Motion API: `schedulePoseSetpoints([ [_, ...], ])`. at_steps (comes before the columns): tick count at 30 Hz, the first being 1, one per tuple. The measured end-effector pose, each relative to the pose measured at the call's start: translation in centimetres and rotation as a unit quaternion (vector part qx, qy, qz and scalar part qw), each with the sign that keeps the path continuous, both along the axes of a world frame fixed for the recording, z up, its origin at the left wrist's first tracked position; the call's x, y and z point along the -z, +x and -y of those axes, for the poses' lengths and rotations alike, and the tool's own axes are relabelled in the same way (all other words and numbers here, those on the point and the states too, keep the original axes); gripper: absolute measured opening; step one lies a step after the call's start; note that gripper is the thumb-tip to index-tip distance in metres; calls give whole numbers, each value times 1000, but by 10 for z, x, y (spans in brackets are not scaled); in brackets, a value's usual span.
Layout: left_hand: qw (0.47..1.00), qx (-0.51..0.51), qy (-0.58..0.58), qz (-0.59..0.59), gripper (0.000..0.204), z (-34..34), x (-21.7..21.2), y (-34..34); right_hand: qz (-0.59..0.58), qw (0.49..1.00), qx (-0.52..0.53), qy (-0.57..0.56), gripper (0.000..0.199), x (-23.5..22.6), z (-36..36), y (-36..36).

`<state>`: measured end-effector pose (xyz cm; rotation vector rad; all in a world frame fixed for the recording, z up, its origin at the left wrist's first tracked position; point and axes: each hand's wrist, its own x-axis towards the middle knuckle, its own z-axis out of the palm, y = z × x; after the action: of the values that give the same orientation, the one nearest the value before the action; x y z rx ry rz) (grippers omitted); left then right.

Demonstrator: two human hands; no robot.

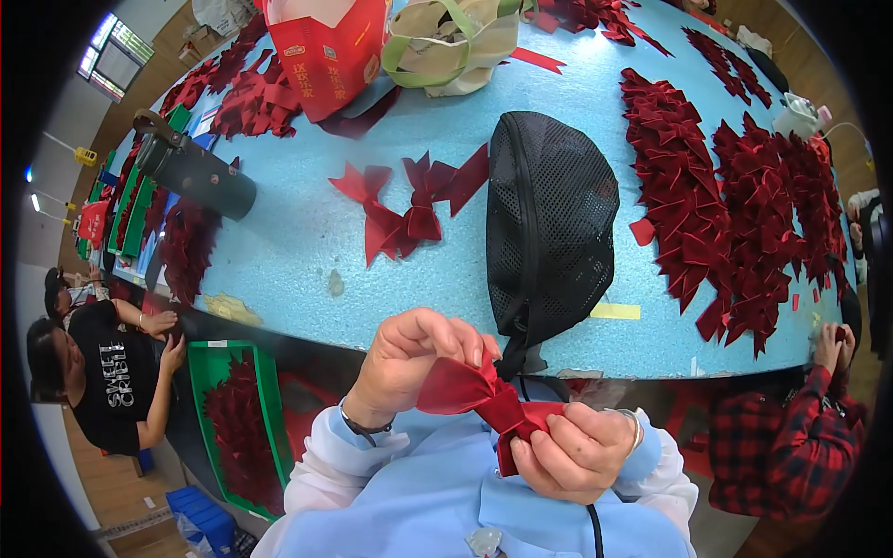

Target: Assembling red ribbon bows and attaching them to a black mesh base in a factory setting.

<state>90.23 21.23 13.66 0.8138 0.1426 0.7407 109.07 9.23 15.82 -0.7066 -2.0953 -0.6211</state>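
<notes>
A red ribbon bow (486,398) is stretched between my two hands, above my lap and just off the table's near edge. My left hand (402,358) pinches its upper left loop from above, fingers curled over the ribbon. Lower right, my right hand (579,453) grips the other loop and a tail between thumb and fingers. Beyond my hands, a few loose red bows (406,212) lie on the blue table (307,270). Right of them sits a black mesh pouch (553,223), its near end reaching close to my fingers.
Dark red bows (679,186) lie in long rows at the right. At the back stand a red paper bag (326,56) and a cream bag (451,46); a dark tumbler (200,172) is at the left. A green crate (240,423) of bows stands below. Co-workers sit on both sides.
</notes>
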Motion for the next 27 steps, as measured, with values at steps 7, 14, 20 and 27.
schedulePoseSetpoints([
  [7, 999, 29, -15, 1, 17, -5, -7, 2, -49, 990, -28, -127, 22, -5, -1, 14],
  [14, 997, 31, 4, -72, 33, -3, -14, -24, -331, 883, 34, -330, 14, 1, 0, -6],
  [20, 991, -38, 33, -127, 30, 10, -28, -18, -526, 779, 104, -326, 11, 13, -1, -28],
  [27, 973, -100, 111, -176, 35, 16, -25, -30, -516, 777, 126, -339, 9, 13, 2, -45],
])
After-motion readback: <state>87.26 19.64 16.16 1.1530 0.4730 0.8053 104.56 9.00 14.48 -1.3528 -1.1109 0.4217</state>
